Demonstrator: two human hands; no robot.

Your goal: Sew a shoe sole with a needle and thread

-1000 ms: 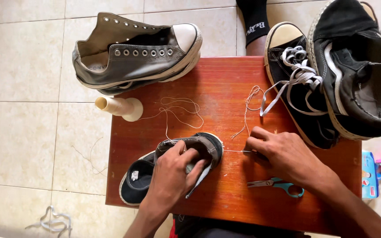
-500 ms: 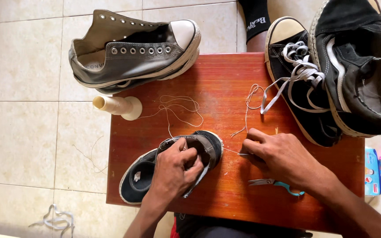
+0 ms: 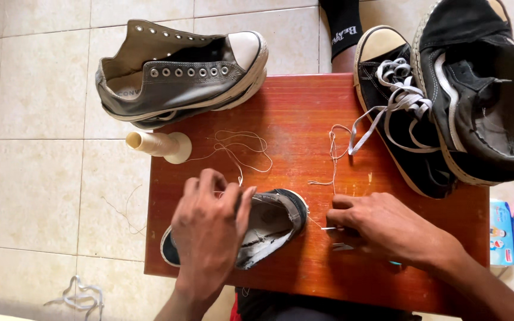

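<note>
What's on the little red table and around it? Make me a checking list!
Surface: red wooden table on a tiled floor.
Job's things: small dark shoe under the left hand; right hand pinches a needle; thread runs to a spool.
Clutter: grey sneaker, laced black sneaker, bigger black shoe.
Hands: both busy.
Cables: nothing seen.
Surroundings: loose lace on floor, colourful box, socked foot.

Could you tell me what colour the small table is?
Reddish-brown wood; the table shows best in the head view.
</note>
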